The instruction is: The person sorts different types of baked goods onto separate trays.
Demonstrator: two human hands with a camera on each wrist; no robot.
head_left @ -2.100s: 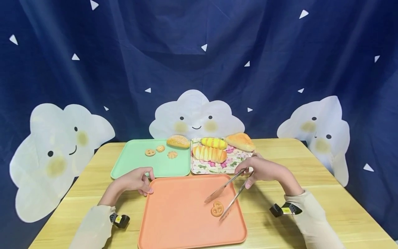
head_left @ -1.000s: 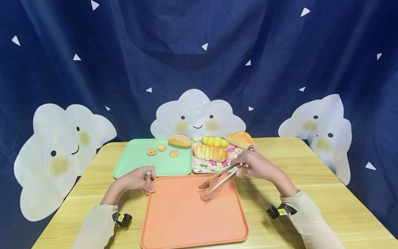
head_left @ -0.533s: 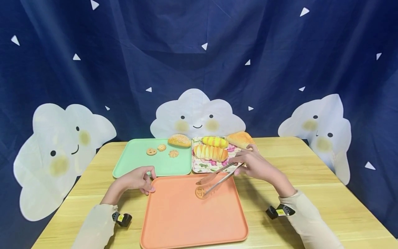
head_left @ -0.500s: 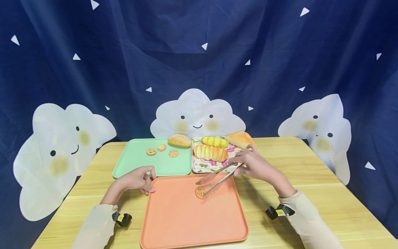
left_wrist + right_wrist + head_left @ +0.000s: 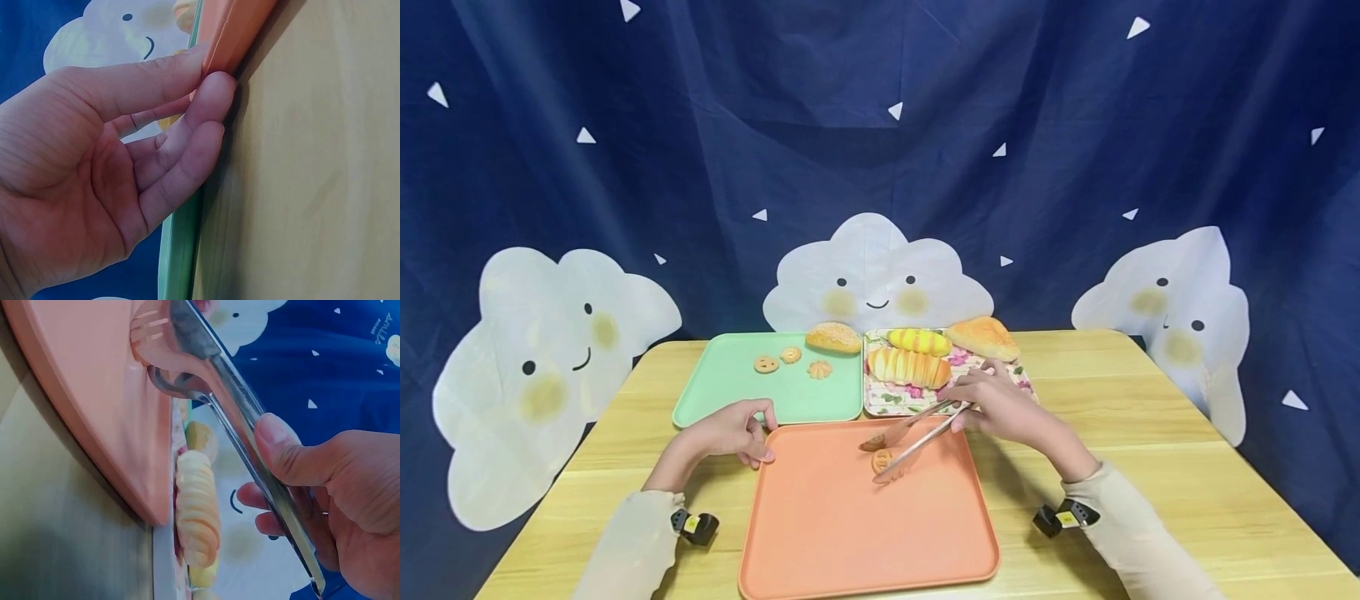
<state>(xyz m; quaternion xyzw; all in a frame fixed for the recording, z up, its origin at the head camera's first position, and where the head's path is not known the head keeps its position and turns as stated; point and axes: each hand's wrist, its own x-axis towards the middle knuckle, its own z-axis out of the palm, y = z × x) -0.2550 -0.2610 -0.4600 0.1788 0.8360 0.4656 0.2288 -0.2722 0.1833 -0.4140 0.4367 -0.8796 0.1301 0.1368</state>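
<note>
My right hand (image 5: 1000, 408) holds metal tongs (image 5: 925, 440), whose tips reach over the back part of the orange tray (image 5: 865, 542). A small brown pretzel cookie (image 5: 882, 461) lies on that tray between the spread tips. In the right wrist view, the thumb presses one arm of the tongs (image 5: 232, 387) and fingers curl behind the other; the cookie cannot be made out there. At the tray's back left corner, my left hand (image 5: 730, 433) pinches the rim. The left wrist view shows that hand's (image 5: 69, 150) thumb and index finger on the orange tray's (image 5: 240, 31) edge.
Behind stands a green tray (image 5: 730, 404) with several cookies (image 5: 819, 370) and a sesame bun (image 5: 833, 337). Beside it, a floral tray (image 5: 887, 404) holds a ridged bread roll (image 5: 908, 369), a yellow bread (image 5: 918, 342) and a triangular bread (image 5: 983, 337). A dark curtain (image 5: 880, 167) hangs behind the table.
The pretzel cookie has moved from the tray's right side toward its back middle with the tongs. The tongs' tips have since spread around it. My left hand stays at the corner.
</note>
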